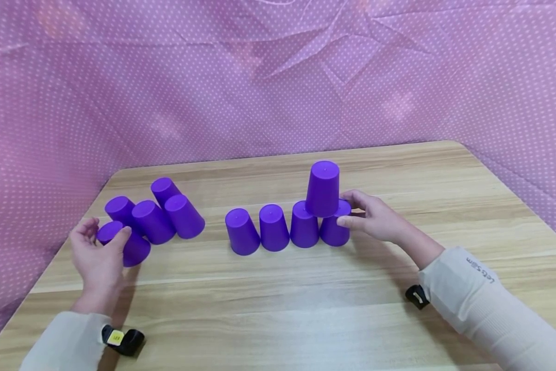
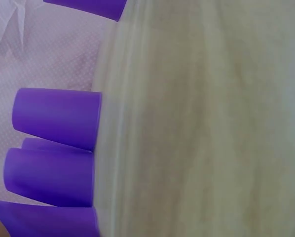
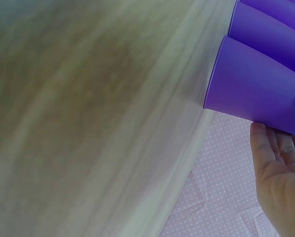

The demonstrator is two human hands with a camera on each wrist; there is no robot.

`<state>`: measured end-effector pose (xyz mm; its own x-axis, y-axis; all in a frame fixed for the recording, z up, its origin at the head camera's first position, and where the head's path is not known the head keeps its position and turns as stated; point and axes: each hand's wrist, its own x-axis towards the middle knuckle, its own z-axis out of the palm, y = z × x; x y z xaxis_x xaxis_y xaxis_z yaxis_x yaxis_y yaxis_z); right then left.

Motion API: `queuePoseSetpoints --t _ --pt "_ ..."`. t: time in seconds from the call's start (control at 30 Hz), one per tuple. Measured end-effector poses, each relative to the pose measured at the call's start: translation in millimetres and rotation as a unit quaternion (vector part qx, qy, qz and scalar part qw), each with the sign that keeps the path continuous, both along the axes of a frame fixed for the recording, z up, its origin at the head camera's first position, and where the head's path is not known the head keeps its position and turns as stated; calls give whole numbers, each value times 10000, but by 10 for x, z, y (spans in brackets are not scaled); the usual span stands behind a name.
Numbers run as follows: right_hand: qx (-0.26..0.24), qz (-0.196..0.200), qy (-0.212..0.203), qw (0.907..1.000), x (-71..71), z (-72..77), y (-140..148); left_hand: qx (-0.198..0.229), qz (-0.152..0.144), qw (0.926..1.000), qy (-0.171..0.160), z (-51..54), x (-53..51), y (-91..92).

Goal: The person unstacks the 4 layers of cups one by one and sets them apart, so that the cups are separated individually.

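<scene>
At the left, my left hand [image 1: 99, 255] has its thumb and fingers on either side of a purple cup [image 1: 136, 251], the nearest of a cluster. Its thumb overlaps that cup in the left wrist view. My right hand [image 1: 375, 216] is beside the right-end cup [image 1: 335, 232] of a row, thumb in front and fingers behind. In the right wrist view, its straight fingers [image 3: 262, 143] touch a cup's side [image 3: 256, 84]. One purple cup [image 1: 323, 188] stands upside down across the row's two right-hand cups.
Upside-down purple cups also make up the row's left part, including the left-end cup [image 1: 242, 232] and its neighbor [image 1: 274, 228]. More cups [image 1: 154, 222] cluster at the left of the wooden table [image 1: 278, 309]. A pink dotted cloth [image 1: 278, 77] hangs behind and at the sides.
</scene>
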<state>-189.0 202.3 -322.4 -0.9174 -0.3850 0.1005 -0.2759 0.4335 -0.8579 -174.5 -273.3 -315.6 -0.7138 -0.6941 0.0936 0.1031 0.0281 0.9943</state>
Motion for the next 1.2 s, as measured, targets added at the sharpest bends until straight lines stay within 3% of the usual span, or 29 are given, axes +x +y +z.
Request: queuePoseSetpoints --t 0.2,0.37,0.6,0.97,1.2 --pt "20 3 -22 10000 1 2 4 90 96 9976 679 93 19 52" --pt "-25 28 -26 10000 0 2 1 146 -54 9937 1113 124 51 122" --pt "-57 43 -29 10000 -1 3 -1 -70 -400 9812 1889 170 73 285" --pt "-61 38 -61 10000 -11 2 -4 -39 -1411 9617 2349 363 237 656" --pt "72 45 -23 10000 -9 13 2 -135 -1768 9547 2391 426 270 793"
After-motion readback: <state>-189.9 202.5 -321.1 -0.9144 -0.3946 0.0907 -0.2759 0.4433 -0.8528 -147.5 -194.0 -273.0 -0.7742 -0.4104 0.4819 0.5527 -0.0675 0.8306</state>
